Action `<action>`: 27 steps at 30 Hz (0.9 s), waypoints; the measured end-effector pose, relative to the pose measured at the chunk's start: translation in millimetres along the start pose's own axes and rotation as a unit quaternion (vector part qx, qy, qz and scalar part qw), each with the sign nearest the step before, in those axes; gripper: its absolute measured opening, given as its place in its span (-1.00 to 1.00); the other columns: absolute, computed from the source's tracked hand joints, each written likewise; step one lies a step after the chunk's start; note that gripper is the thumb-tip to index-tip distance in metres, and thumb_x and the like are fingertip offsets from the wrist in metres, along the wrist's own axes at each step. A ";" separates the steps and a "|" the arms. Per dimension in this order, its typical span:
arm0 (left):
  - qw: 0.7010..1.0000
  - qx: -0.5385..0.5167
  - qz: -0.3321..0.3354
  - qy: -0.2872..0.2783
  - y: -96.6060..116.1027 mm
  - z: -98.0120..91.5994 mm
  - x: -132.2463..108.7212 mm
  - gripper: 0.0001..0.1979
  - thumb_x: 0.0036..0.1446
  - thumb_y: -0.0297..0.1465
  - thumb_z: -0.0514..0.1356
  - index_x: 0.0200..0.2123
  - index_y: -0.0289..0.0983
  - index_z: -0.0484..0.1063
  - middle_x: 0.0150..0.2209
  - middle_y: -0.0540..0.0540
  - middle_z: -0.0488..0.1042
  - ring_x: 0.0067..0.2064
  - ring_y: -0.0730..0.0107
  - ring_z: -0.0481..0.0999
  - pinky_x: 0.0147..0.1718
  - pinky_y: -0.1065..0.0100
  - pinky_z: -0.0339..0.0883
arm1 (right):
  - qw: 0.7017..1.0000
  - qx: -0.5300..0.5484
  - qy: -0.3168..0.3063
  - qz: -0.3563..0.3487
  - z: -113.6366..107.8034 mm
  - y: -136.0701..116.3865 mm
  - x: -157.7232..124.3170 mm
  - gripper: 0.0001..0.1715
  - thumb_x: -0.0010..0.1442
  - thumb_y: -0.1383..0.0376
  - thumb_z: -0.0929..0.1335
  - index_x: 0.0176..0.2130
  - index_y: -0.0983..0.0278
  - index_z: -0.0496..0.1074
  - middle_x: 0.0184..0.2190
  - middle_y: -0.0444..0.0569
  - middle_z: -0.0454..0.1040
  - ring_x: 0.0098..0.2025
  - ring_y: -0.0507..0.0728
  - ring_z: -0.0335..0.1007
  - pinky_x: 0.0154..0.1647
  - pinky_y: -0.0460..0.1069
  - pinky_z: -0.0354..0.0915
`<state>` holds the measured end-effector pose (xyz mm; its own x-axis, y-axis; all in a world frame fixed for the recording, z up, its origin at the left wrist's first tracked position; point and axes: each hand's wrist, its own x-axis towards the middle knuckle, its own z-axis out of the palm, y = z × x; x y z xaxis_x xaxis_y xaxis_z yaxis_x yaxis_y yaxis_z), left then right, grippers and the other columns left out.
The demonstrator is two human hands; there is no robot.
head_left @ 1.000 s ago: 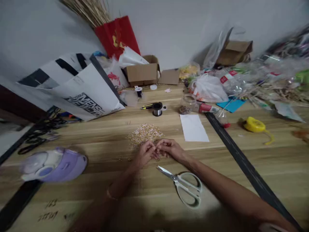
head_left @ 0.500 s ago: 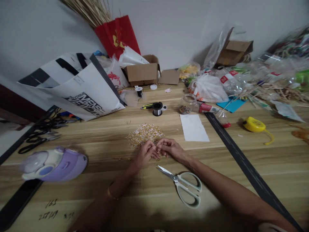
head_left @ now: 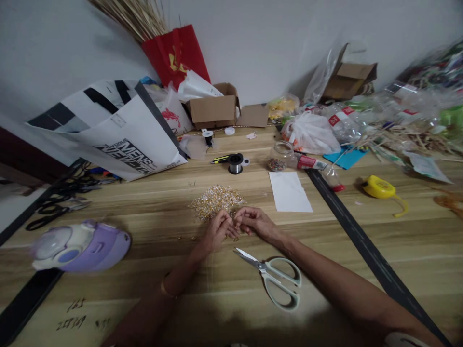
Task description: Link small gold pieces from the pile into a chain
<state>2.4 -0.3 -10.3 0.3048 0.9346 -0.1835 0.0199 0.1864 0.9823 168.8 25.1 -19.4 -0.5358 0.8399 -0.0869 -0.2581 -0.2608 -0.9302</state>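
Both hands meet at the near edge of a pile of small gold and silver pieces (head_left: pixel 216 198), too small to name singly. My left hand (head_left: pixel 220 228) is closed, its thumb and forefinger pinched together. Against it, my right hand (head_left: pixel 253 221) is pinched as well. Whatever lies between the fingertips is tiny and mostly covered by them. A thin, faint strand seems to hang down from the left hand. Just in front of the hands lie scissors (head_left: pixel 269 275) with pale handles, blades slightly apart and pointing up-left.
Behind the pile stand a wire spool (head_left: pixel 235 164) and a jar of beads (head_left: pixel 280 156). White paper (head_left: pixel 290 192) and a yellow tape measure (head_left: pixel 379 186) lie to the right. At left are a purple-and-white bottle (head_left: pixel 85 246), black-handled tools (head_left: pixel 50 209) and a large paper bag (head_left: pixel 126 135).
My hands stay pinched together in almost the same place. The whole view has shifted very slightly; nothing on the table has visibly moved.
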 end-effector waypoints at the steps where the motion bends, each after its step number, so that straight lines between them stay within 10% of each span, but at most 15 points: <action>1: 1.000 -0.005 -0.002 0.001 0.2 0.1 -0.3 -0.69 0.06 -0.13 0.12 -0.40 -0.25 0.14 -0.53 0.03 0.44 -0.53 0.41 0.52 -0.53 0.39 0.41 | 1.000 0.003 0.001 0.001 -0.2 0.0 0.0 -0.71 0.00 0.16 0.44 -0.38 0.34 0.41 -0.54 -0.14 0.41 -0.64 -0.10 0.15 -0.68 -0.17 0.09; 27: 0.999 0.030 0.001 -0.011 10.0 -5.2 -0.5 -0.69 0.03 -0.18 0.18 -0.44 -0.32 0.25 -0.54 0.00 0.44 -0.61 0.58 0.36 -0.61 0.51 0.25 | 0.998 0.025 0.024 0.048 -5.5 -1.4 2.0 -0.71 -0.07 0.18 0.48 -0.40 0.33 0.44 -0.54 -0.14 0.44 -0.59 -0.07 0.32 -0.61 -0.18 0.25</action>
<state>-2.5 2.7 -0.6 0.3252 0.9280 -0.1816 0.0771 0.1654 0.9832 172.5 29.7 -20.2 -0.5210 0.8317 -0.1921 -0.2489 -0.3633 -0.8978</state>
